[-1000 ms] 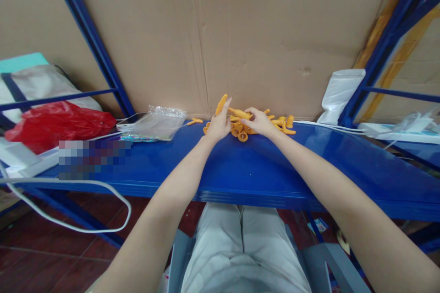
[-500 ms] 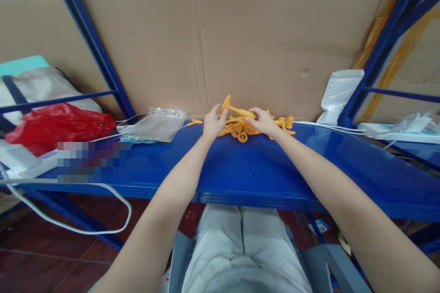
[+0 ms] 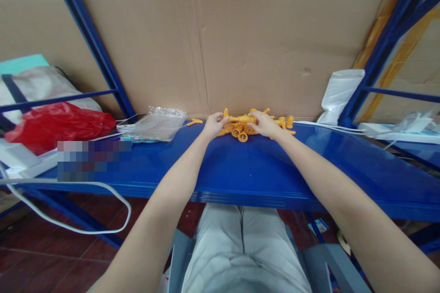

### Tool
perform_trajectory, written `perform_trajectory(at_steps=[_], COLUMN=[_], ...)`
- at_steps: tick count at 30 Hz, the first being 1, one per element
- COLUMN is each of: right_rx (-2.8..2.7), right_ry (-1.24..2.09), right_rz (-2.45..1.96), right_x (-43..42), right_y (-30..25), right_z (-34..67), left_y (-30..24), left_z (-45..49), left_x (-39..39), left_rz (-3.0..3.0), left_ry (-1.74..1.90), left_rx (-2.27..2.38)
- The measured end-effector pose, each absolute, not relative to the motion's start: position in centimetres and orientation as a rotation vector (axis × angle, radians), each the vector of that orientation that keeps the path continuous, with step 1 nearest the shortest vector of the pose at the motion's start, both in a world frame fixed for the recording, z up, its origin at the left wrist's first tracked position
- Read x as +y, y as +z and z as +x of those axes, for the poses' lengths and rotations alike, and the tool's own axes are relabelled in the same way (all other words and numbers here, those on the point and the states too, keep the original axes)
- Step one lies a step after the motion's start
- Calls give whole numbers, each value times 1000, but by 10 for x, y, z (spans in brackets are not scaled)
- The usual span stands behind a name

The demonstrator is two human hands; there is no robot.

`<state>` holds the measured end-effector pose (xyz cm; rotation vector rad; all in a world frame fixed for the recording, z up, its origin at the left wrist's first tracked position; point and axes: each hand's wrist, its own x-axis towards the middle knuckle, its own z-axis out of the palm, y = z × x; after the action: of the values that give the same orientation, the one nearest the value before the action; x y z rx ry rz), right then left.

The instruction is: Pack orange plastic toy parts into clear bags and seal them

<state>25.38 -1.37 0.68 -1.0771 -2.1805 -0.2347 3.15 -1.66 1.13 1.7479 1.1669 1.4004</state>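
A long orange plastic piece (image 3: 240,119) with a flared, T-shaped end lies level, low over a pile of similar orange parts. My left hand (image 3: 213,125) is closed at its flared left end, thumb and fingers together. At its other end is my right hand (image 3: 264,123), with thumb and fingers closed around it. Beneath and between the hands, the pile shows several round cup-shaped ends (image 3: 242,137) facing me. More orange parts (image 3: 286,122) stick out to the right of my right hand. One small bent orange part (image 3: 195,122) lies apart, left of my left hand.
The pile stands on a blue metal table (image 3: 237,169) against a cardboard wall (image 3: 257,41). To the left are clear plastic bags (image 3: 154,124), a red plastic bag (image 3: 62,126) and a white cable (image 3: 117,229). A white wrapped object (image 3: 338,96) leans at the right post.
The orange piece has come down from a raised, tilted position to nearly level on the pile. My left hand has closed around its flared end; my right hand has shifted slightly.
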Motion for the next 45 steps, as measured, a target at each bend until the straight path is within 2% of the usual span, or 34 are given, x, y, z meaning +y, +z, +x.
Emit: perform_trajectory(at_steps=[9,15,20,29,35,45], right_rx=[-2171,-2173,-2170,-2112,-2140,-2210], right_ry=[-577,-634,-547,-97,-104,-213], right_rz=[-1084,-1047,-1050,-1002,-850,-926], right_x=[-28,-32,-34,-19,0,-14], right_y=[17,23,22,15,9,14], right_z=[252,252,252,251,253,253], left_y=[17,19,19,19,19,19], left_z=[34,38,35,29,29,33], left_x=[-24,-28,-28,-29,-29,-27], left_rz=[1555,1446,1472,1439,1431,1380], left_ry=[1401,1423,1406,1420,1420,1442], left_rx=[1114,1092,1076,1044,1054,1108])
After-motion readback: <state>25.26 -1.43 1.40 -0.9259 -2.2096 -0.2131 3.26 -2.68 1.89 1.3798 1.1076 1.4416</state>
